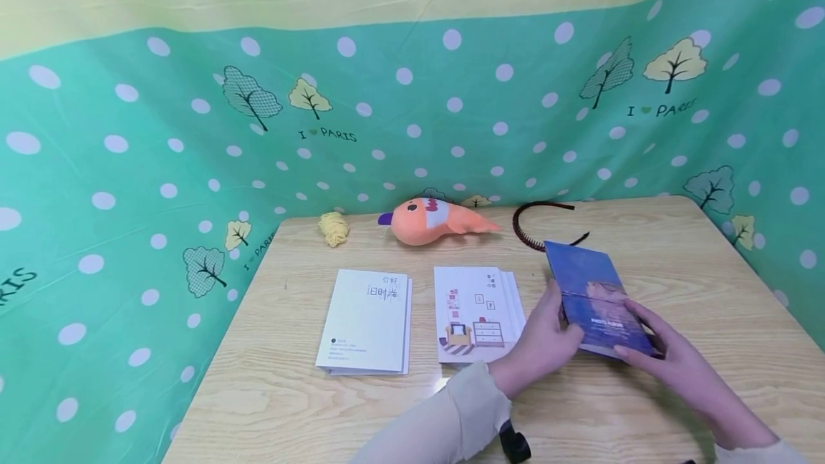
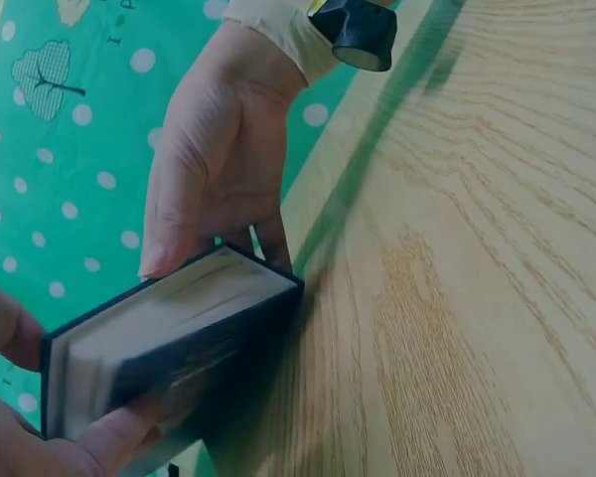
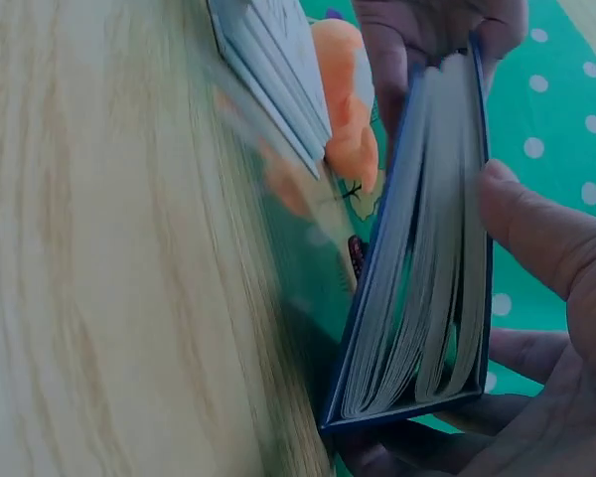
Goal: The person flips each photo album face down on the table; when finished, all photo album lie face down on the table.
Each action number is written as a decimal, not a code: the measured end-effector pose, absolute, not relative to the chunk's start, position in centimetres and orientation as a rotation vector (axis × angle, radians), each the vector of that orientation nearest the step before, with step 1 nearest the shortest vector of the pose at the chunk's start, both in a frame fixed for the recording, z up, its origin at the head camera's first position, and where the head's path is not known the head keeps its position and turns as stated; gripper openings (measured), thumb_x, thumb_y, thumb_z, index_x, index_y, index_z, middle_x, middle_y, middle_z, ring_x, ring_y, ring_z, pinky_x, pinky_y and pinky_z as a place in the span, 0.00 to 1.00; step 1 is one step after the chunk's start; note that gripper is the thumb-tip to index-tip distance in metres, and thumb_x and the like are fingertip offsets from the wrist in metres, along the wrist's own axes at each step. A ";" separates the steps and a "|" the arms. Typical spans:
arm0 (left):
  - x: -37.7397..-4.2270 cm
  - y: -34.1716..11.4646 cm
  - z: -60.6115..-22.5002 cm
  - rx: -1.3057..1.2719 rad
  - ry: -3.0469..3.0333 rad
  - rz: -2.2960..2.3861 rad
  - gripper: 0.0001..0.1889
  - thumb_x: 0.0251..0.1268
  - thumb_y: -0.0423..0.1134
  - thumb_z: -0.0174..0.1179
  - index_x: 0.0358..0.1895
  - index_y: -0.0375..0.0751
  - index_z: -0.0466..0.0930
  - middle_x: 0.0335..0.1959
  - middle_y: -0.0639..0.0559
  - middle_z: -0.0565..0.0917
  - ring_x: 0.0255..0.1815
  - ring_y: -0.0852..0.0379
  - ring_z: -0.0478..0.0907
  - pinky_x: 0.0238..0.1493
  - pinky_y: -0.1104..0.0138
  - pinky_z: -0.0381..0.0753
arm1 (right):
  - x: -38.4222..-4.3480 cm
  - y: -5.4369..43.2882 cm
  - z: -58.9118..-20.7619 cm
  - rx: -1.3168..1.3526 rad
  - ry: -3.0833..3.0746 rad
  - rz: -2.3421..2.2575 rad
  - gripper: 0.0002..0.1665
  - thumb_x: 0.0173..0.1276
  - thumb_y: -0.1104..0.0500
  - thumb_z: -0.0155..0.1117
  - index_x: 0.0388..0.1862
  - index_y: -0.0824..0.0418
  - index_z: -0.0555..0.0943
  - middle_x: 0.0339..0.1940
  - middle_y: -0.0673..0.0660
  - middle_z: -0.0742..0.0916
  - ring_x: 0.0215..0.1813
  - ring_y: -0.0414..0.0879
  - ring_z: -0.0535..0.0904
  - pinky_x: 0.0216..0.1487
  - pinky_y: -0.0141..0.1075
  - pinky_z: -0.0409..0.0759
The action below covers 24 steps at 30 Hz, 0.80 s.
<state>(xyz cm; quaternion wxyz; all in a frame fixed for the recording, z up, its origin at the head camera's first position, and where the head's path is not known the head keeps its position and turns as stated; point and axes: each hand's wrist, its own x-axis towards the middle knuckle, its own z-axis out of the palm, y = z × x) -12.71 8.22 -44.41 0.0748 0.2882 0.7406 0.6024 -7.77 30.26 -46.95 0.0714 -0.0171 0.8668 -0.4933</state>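
A blue photo album [image 1: 583, 278] is held tilted at the right side of the table. My left hand [image 1: 543, 342] grips its left edge, and my right hand [image 1: 673, 360] holds its right edge, fingertips on the cover. In the left wrist view, the left thumb [image 2: 119, 432] lies on the dark cover, while the right hand [image 2: 223, 149] is at the opposite edge. The right wrist view shows the album's page edges [image 3: 427, 248] between its covers, with the right thumb [image 3: 536, 224] on one cover and fingers beneath.
Left of the blue album lie a white album [image 1: 477, 292] with a furniture drawing and another white album [image 1: 364, 313] with printed characters. Along the back are yellow yarn [image 1: 334, 228], an orange plush toy [image 1: 415, 224] and a dark headband [image 1: 520, 228]. A dotted green cloth [image 1: 387, 156] hangs behind.
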 end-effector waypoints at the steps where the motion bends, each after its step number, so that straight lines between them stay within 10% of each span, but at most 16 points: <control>1: -12.7 8.2 -44.5 0.846 2.227 1.792 0.43 0.59 0.24 0.53 0.78 0.38 0.44 0.74 0.45 0.61 0.72 0.59 0.59 0.68 0.71 0.60 | -7.8 30.4 -47.0 -0.058 2.619 -1.478 0.52 0.70 0.54 0.64 0.81 0.58 0.43 0.77 0.74 0.51 0.66 0.82 0.54 0.59 0.30 0.72; 8: -12.4 8.3 -45.6 0.704 2.274 1.664 0.54 0.55 0.30 0.64 0.79 0.40 0.34 0.76 0.47 0.59 0.70 0.60 0.62 0.66 0.70 0.64 | -7.7 30.8 -47.2 -0.044 2.663 -1.417 0.54 0.69 0.52 0.65 0.80 0.62 0.41 0.76 0.76 0.52 0.65 0.82 0.56 0.57 0.69 0.61; 24: -12.1 9.2 -47.1 0.526 2.530 1.278 0.65 0.48 0.46 0.76 0.78 0.36 0.31 0.76 0.42 0.56 0.67 0.54 0.68 0.63 0.71 0.68 | -7.3 31.4 -47.7 0.000 2.733 -1.266 0.54 0.68 0.48 0.65 0.79 0.67 0.45 0.71 0.81 0.58 0.63 0.81 0.60 0.55 0.72 0.62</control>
